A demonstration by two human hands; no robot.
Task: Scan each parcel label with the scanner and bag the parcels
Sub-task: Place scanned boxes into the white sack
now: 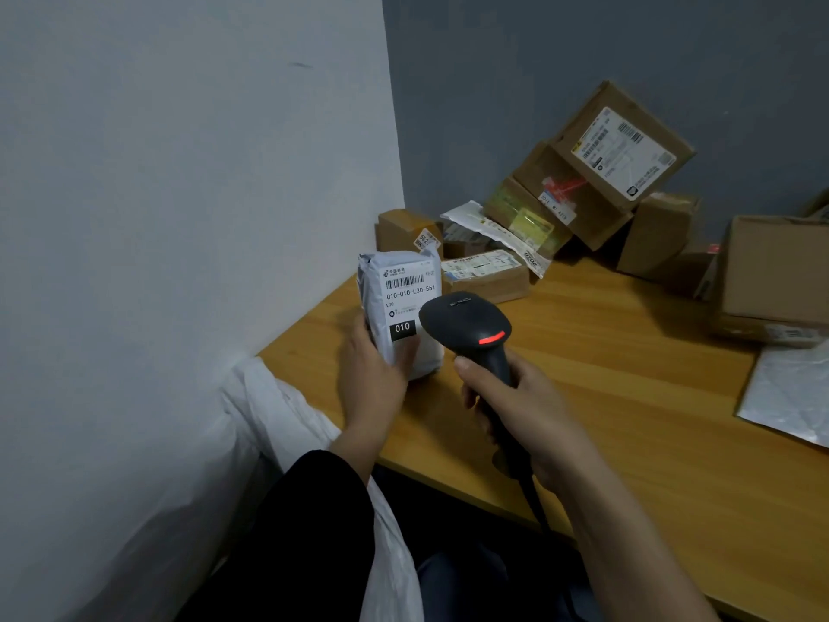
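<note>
Here, the left hand [370, 374] grasps a white labelled parcel [401, 314]; the right hand [516, 410] clenches the black scanner [466, 327] beside it.

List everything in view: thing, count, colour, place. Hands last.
White parcel: one, white with a barcode label, upright at the table's left end.
Scanner: one, black with a red light, beside the label.
Cardboard boxes: several, brown, piled along the back wall.
Poly mailer: one, grey, right edge.
Bag: one, white, beside the table.
Table: one, wooden.
Left hand: holds the parcel.
Right hand: grips the scanner.
</note>
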